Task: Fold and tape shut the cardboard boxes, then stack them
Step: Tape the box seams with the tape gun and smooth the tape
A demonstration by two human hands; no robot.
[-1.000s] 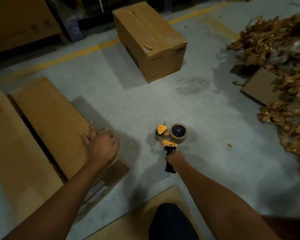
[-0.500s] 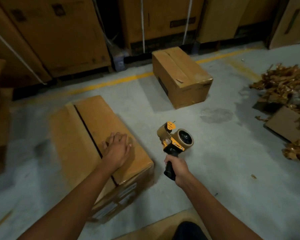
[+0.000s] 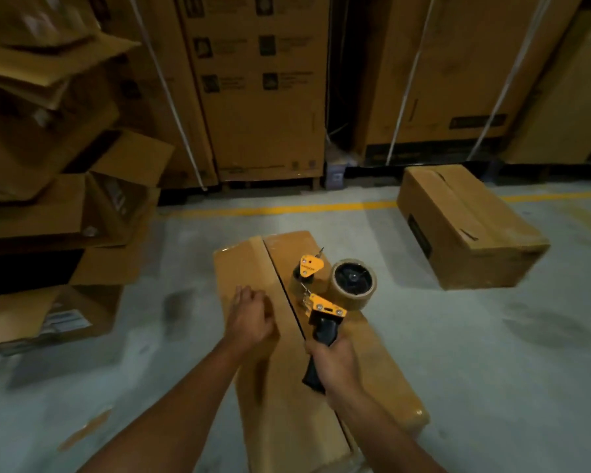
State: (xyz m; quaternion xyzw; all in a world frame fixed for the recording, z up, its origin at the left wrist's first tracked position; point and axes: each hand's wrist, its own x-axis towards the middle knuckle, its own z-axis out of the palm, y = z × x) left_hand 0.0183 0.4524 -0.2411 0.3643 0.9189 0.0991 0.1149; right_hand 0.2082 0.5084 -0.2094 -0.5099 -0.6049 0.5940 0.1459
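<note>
**Dispenser in hand, seam not yet taped**

Your right grip (image 3: 335, 365) clenches the black handle of the tape dispenser (image 3: 325, 302), held over the near box (image 3: 372, 370) on the floor. Your left grip (image 3: 249, 319) rests on its left flap with fingers loosely bent, holding nothing. The seam (image 3: 277, 264) shows a dark gap; if that hand slips, the flaps could spread and the tape land crooked. Count: one dispenser, one roll, two closed boxes, the second box (image 3: 464, 230) far right. Open boxes (image 3: 65, 206) are piled left, number unclear.
</note>
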